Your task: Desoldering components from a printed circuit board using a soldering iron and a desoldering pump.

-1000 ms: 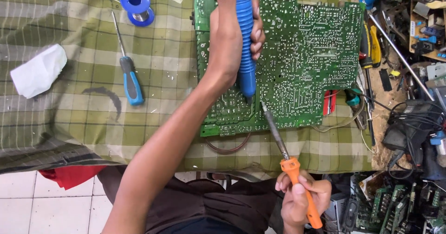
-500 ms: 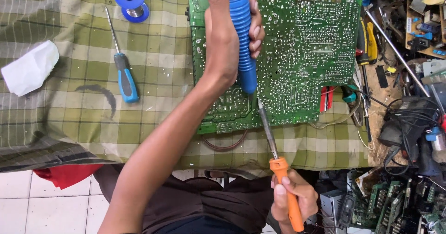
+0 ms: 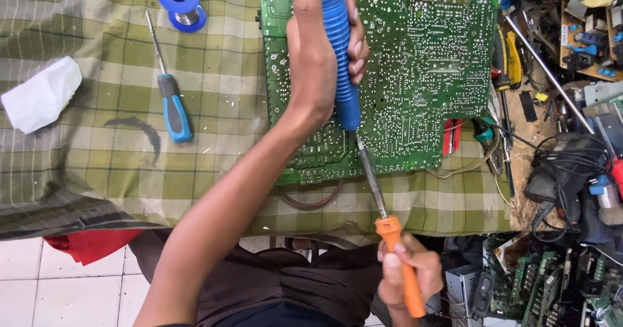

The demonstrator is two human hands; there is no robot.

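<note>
A large green circuit board is lying solder side up on the checked green cloth covering the table, its long axis running left to right, its far edge reaching the top of the view. Over its middle the left hand is wrapping its fingers closed around a ribbed blue desoldering pump, whose long axis is running near to far, tip pointing toward the near side and sitting on or just above the board. Meeting it there is a soldering iron, its metal shaft slanting from the board's lower middle toward the near right; the right hand is gripping its orange handle with closed fingers just past the near table edge. Judging by this, one joint is being worked now; the two tips are almost meeting, though I cannot tell whether any solder is lifting, and the board is showing many untouched joints. Left of the board a blue-handled screwdriver is lying near to far, a blue solder spool beyond it, and a crumpled white tissue is sitting at the far left. To the right, loose tools, cables and spare boards are crowding the table edge.
</note>
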